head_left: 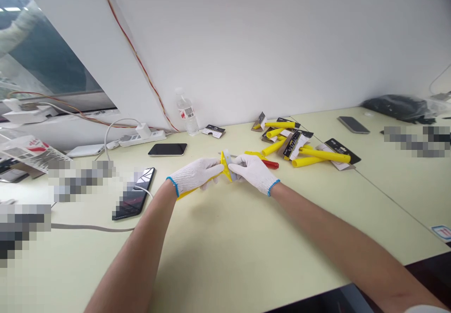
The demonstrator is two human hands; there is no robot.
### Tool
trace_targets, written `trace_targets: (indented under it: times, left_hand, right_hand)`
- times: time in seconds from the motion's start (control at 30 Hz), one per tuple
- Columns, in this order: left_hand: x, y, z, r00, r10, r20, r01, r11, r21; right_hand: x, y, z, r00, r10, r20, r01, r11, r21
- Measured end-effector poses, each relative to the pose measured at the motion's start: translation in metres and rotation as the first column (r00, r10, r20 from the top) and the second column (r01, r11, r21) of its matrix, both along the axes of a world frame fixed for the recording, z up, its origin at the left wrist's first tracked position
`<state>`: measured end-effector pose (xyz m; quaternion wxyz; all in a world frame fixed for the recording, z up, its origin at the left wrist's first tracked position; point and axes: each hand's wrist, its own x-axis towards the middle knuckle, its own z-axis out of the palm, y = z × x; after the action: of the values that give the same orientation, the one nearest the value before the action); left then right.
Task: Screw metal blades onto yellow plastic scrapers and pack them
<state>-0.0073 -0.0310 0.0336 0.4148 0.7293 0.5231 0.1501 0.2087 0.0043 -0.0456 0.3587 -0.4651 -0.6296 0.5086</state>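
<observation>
My left hand, in a white knit glove with a blue cuff, is closed around the handle of a yellow scraper. The handle slants down toward my left wrist. At the scraper's wide head, my gloved right hand pinches a pale grey strip that lies along the head's edge. Whether the strip is fixed to the head cannot be told. Just behind my right hand lies a tool with a red handle, partly hidden by the glove.
Several yellow tubular handles with black cards lie to the right. A water bottle stands by the wall. Phones lie left and far right. A power strip and cables are at left.
</observation>
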Motion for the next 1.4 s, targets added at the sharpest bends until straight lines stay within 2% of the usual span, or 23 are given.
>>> trace_targets:
  times: [0.3,0.5,0.6,0.8,0.97,1.2,1.4]
  left_hand:
    - [0.002,-0.002,0.003,0.998,0.021,-0.059,-0.019,0.999,0.033]
    - [0.003,0.000,0.000,0.996,0.019,-0.088,-0.017,1.000,0.025]
    - [-0.001,0.005,-0.003,0.995,0.012,-0.102,-0.011,1.000,0.007]
    - [-0.010,0.011,-0.002,0.976,-0.067,-0.207,0.067,0.998,-0.007]
    - [-0.014,0.013,-0.005,0.976,-0.062,-0.208,0.061,0.998,-0.012]
    - [-0.018,0.013,-0.004,0.983,-0.034,-0.182,0.028,0.999,-0.034]
    - [-0.012,0.007,0.001,0.986,0.037,-0.165,-0.038,0.999,-0.003]
  right_hand:
    - [0.003,-0.003,0.010,0.991,0.124,0.042,-0.124,0.992,-0.008]
    - [0.002,0.000,0.006,0.977,0.039,0.210,-0.070,0.988,0.138]
    - [0.003,0.001,0.006,0.967,-0.010,0.254,-0.032,0.987,0.160]
    - [0.006,0.000,0.008,0.987,-0.005,0.158,-0.005,0.998,0.062]
    - [0.006,0.002,0.008,0.999,0.024,0.032,-0.022,0.998,-0.060]
    - [0.008,0.005,0.010,0.999,0.035,0.033,-0.033,0.998,-0.049]
    - [0.010,0.011,0.001,1.000,-0.004,0.030,0.007,0.996,-0.087]
